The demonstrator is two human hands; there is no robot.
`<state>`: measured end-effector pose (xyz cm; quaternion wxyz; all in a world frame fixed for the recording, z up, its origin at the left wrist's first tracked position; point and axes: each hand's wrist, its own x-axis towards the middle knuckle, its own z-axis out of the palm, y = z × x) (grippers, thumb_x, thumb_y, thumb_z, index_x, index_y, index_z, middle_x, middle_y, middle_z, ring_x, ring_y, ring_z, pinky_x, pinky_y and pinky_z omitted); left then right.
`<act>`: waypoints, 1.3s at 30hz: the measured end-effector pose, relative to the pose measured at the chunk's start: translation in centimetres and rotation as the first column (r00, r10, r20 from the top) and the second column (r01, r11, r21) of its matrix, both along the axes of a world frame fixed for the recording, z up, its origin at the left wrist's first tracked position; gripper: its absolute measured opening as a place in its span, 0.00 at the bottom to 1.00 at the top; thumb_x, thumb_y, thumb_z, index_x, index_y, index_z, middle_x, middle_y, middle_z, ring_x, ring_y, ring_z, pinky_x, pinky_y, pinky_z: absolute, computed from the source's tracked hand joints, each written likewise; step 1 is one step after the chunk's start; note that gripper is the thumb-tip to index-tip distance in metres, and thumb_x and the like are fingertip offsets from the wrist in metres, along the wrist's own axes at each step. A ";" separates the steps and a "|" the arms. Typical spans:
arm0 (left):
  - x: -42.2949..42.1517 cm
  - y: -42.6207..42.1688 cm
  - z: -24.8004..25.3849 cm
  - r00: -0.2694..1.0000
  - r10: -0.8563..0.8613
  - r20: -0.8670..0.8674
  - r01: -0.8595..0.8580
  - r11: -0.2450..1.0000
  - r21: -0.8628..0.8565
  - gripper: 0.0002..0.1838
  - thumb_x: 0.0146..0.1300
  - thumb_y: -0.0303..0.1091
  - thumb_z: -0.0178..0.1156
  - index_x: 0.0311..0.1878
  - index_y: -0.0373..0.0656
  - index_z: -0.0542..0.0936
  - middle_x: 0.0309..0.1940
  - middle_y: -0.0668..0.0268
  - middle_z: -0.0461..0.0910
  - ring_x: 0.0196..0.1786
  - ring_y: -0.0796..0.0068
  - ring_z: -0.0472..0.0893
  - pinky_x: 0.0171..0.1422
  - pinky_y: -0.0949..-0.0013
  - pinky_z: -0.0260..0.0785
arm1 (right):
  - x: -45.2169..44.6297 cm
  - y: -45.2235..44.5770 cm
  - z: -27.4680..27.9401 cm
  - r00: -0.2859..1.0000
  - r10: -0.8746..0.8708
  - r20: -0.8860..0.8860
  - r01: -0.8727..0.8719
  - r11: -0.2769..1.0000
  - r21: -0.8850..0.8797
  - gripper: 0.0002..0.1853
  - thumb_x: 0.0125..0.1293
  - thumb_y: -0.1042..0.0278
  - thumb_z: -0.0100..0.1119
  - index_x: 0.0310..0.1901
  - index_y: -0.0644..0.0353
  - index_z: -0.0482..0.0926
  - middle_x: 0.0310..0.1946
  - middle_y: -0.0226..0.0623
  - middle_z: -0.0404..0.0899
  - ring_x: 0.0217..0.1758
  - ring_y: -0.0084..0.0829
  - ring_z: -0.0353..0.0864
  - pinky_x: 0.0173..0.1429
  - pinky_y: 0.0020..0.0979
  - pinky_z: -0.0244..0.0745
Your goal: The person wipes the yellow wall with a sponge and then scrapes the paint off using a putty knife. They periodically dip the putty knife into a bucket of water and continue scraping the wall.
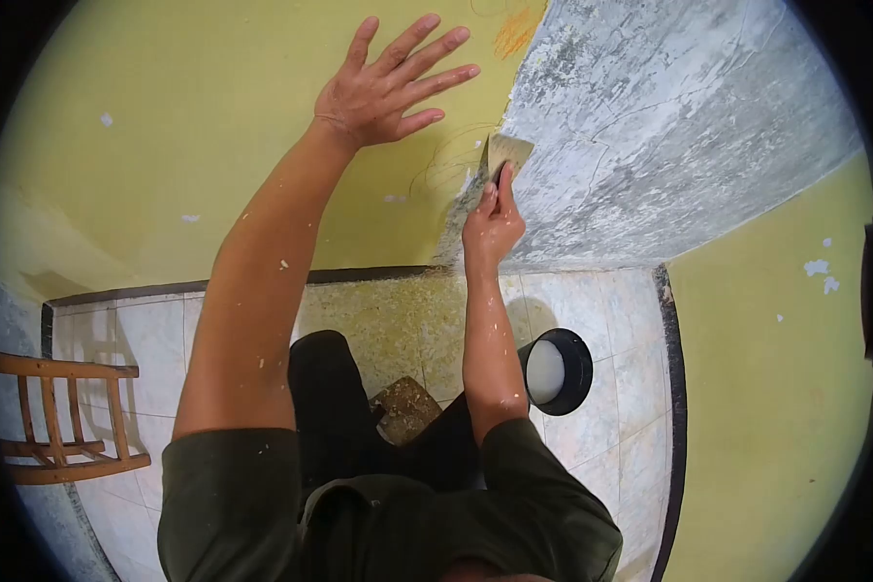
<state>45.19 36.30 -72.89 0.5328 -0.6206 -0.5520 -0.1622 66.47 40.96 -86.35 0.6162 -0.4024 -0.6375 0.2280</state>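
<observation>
My left hand (383,92) lies against the yellow-green painted wall (213,97) with its fingers spread and nothing in it. Lower and to the right, my right hand (495,223) grips a flat scraper (507,153), its blade on the wall at the edge between the paint and the bare grey-white surface (630,145). The scraper's handle is mostly hidden by my fingers. Small paint flakes stick to both forearms.
A black bucket (577,373) with whitish liquid stands on the tiled floor right of my right forearm. Yellow-green flakes cover the floor below the wall. A wooden rack-like piece (50,417) is at the left. A dusty brown object (406,411) lies between my legs.
</observation>
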 end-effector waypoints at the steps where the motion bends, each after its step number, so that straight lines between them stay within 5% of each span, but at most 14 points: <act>1: 0.1 -0.2 -0.1 1.000 -0.003 0.002 0.003 1.000 -0.004 0.42 0.59 0.70 0.56 0.79 0.83 0.58 0.83 0.81 0.52 0.85 0.70 0.51 0.84 0.33 0.25 | 0.4 -0.5 -0.2 1.000 -0.003 0.002 0.003 1.000 -0.004 0.21 0.71 0.73 0.57 0.65 0.59 0.79 0.23 0.51 0.76 0.22 0.33 0.66 0.30 0.35 0.68; 3: 0.1 -0.1 0.2 1.000 -0.010 -0.015 0.010 1.000 0.023 0.35 0.65 0.69 0.50 0.77 0.83 0.63 0.81 0.80 0.58 0.83 0.69 0.56 0.85 0.35 0.25 | 1.3 -1.6 -1.6 0.993 -0.041 0.114 0.043 0.999 -0.021 0.22 0.71 0.73 0.58 0.66 0.57 0.79 0.23 0.52 0.75 0.22 0.34 0.66 0.30 0.36 0.68; 8: 0.1 -0.2 0.4 1.000 0.008 -0.014 -0.008 1.000 0.009 0.35 0.65 0.68 0.51 0.77 0.83 0.64 0.81 0.80 0.59 0.82 0.69 0.57 0.84 0.34 0.27 | 1.6 -1.7 -4.8 0.985 -0.079 0.154 0.087 0.995 -0.046 0.22 0.71 0.74 0.58 0.66 0.57 0.79 0.24 0.51 0.78 0.21 0.32 0.66 0.30 0.34 0.69; 11: 0.1 -0.1 0.0 1.000 -0.009 -0.009 0.009 1.000 0.013 0.36 0.64 0.68 0.52 0.77 0.82 0.64 0.81 0.80 0.59 0.83 0.69 0.57 0.84 0.34 0.27 | 1.3 -1.5 -3.0 1.000 -0.003 0.028 0.005 0.997 -0.075 0.22 0.71 0.73 0.58 0.65 0.57 0.80 0.24 0.51 0.79 0.22 0.29 0.66 0.31 0.33 0.70; 13: 0.3 -0.2 -0.1 1.000 -0.028 -0.009 0.028 0.999 0.025 0.36 0.64 0.68 0.53 0.77 0.82 0.64 0.81 0.80 0.59 0.83 0.69 0.57 0.84 0.34 0.27 | 2.2 -2.8 -4.1 0.985 -0.025 0.171 0.049 0.990 -0.136 0.21 0.73 0.73 0.58 0.67 0.58 0.78 0.35 0.50 0.88 0.28 0.18 0.65 0.33 0.28 0.70; 17: 0.1 -0.1 0.2 1.000 0.004 -0.016 -0.004 1.000 0.014 0.37 0.63 0.68 0.54 0.77 0.82 0.64 0.81 0.80 0.59 0.83 0.70 0.57 0.84 0.32 0.26 | 1.4 -2.4 -3.8 0.981 -0.001 0.193 0.044 0.974 -0.221 0.23 0.72 0.78 0.58 0.68 0.59 0.77 0.44 0.47 0.89 0.30 0.16 0.65 0.34 0.26 0.70; 19: 0.1 0.0 -0.1 1.000 -0.005 -0.008 0.005 1.000 0.007 0.37 0.63 0.68 0.54 0.77 0.82 0.64 0.81 0.80 0.58 0.83 0.70 0.57 0.84 0.32 0.27 | 0.4 -1.1 -1.7 1.000 0.014 0.006 -0.013 0.994 -0.106 0.23 0.71 0.75 0.57 0.67 0.56 0.78 0.22 0.48 0.76 0.23 0.22 0.63 0.30 0.29 0.67; 24: 0.2 -0.2 0.1 1.000 0.013 -0.022 -0.013 1.000 0.004 0.38 0.63 0.69 0.53 0.77 0.83 0.62 0.82 0.80 0.57 0.83 0.70 0.57 0.84 0.32 0.30 | 1.8 -1.4 -6.0 0.999 -0.040 0.008 0.039 0.997 0.070 0.23 0.72 0.76 0.57 0.68 0.54 0.78 0.23 0.42 0.79 0.25 0.20 0.62 0.30 0.27 0.65; 26: -0.1 -0.2 0.4 0.999 0.021 -0.030 -0.021 1.000 0.014 0.37 0.63 0.69 0.53 0.77 0.83 0.62 0.81 0.80 0.57 0.82 0.70 0.57 0.84 0.33 0.30 | 1.7 -1.9 -6.1 0.999 0.024 0.027 -0.018 0.980 -0.196 0.22 0.72 0.74 0.57 0.67 0.55 0.78 0.25 0.39 0.81 0.26 0.19 0.61 0.31 0.28 0.65; 33: 0.3 -0.2 0.1 0.999 0.027 -0.040 -0.025 0.999 0.043 0.35 0.64 0.68 0.52 0.76 0.83 0.64 0.80 0.81 0.60 0.82 0.70 0.59 0.84 0.34 0.31 | 1.9 -2.3 -7.1 0.995 -0.040 0.087 0.055 0.981 -0.188 0.23 0.72 0.75 0.56 0.67 0.50 0.79 0.24 0.39 0.79 0.26 0.19 0.59 0.31 0.26 0.64; 36: 0.2 -0.2 0.2 1.000 0.016 -0.027 -0.015 1.000 0.019 0.35 0.65 0.68 0.51 0.76 0.83 0.64 0.80 0.81 0.60 0.82 0.70 0.59 0.84 0.34 0.32 | 1.3 -1.9 -7.1 0.999 -0.029 0.015 0.029 0.999 -0.028 0.23 0.72 0.77 0.56 0.67 0.48 0.79 0.22 0.37 0.74 0.26 0.18 0.57 0.30 0.26 0.62; 39: 0.3 -0.2 0.1 1.000 0.016 -0.022 -0.016 1.000 0.018 0.34 0.66 0.67 0.50 0.76 0.83 0.65 0.80 0.81 0.60 0.82 0.70 0.59 0.84 0.33 0.31 | 1.0 -1.6 -3.6 0.999 -0.020 0.031 0.027 0.965 -0.261 0.23 0.72 0.78 0.55 0.67 0.52 0.79 0.22 0.32 0.75 0.27 0.18 0.58 0.32 0.24 0.64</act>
